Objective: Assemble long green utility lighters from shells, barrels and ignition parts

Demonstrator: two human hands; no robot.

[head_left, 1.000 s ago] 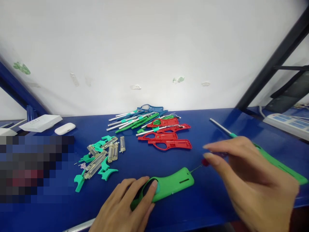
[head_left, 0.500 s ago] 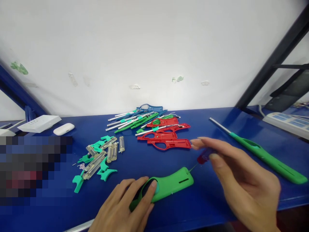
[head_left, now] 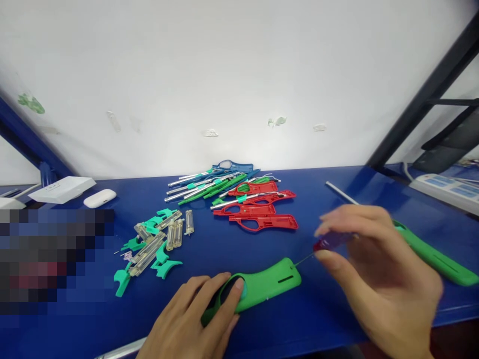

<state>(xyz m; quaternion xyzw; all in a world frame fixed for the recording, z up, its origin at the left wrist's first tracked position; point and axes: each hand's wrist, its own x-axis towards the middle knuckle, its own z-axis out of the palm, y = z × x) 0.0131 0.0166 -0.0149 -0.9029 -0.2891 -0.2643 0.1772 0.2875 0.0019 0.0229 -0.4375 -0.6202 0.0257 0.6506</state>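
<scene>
Under my left hand (head_left: 198, 319) lies a green long-nosed lighter (head_left: 265, 285), its body flat on the blue table. The fingers wrap around its trigger loop and press it down; a metal tube (head_left: 121, 349) comes out at the left of the hand. My right hand (head_left: 381, 279) pinches the purple-red translucent handle of a small screwdriver (head_left: 333, 243). Its thin shaft slants down to the left, with the tip by the small hole at the lighter's butt end. Whether the tip touches the lighter, I cannot tell.
A second green lighter (head_left: 437, 254) lies behind my right hand. Red shell halves (head_left: 262, 222) and metal tubes are heaped at the back. Clear fuel tanks (head_left: 174, 234) and teal triggers (head_left: 168, 268) lie at left, near a white case (head_left: 100, 198). A power strip (head_left: 445, 192) stands right.
My right hand has moved slightly right, and the screwdriver now tilts flatter with its tip at the edge of the lighter's end. My left hand and the lighter have stayed put.
</scene>
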